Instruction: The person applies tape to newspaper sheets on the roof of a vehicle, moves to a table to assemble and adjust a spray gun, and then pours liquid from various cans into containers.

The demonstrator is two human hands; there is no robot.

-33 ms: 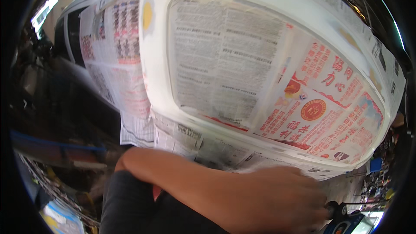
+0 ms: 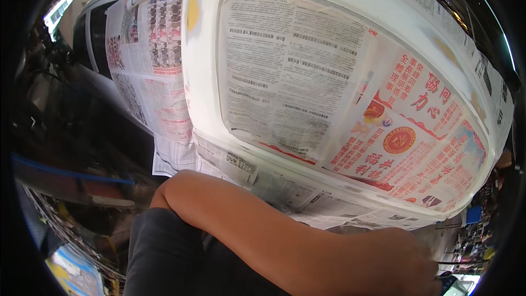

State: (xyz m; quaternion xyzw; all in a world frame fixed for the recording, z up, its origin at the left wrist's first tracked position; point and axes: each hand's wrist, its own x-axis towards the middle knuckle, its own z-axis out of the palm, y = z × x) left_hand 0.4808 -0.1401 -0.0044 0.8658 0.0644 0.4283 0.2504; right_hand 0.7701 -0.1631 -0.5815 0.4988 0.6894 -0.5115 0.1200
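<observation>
My left arm reaches across the lower part of the view, elbow at the left, with my left hand (image 2: 386, 263) at the lower right. Its fingers look curled and closed; what they hold, if anything, is hidden. Just past the knuckles shows a small part of a dark blue object (image 2: 448, 282), mostly cut off. My right hand is out of sight. Beyond the arm is a white vehicle body panel (image 2: 203, 77) whose window area is covered with grey newspaper (image 2: 290, 71) and red-printed newspaper (image 2: 408, 142). The hand stays apart from the paper.
More newspaper (image 2: 159, 66) hangs over the vehicle's left side, and another strip (image 2: 296, 189) lines its lower edge. A yellow patch (image 2: 192, 13) marks the white panel. Cluttered items and a blue object (image 2: 473, 215) stand at the far right.
My left hand has shifted slightly right and down, its fingers now less visible. Less of the dark blue object with its black knob shows. The covered panel sits slightly further right in view.
</observation>
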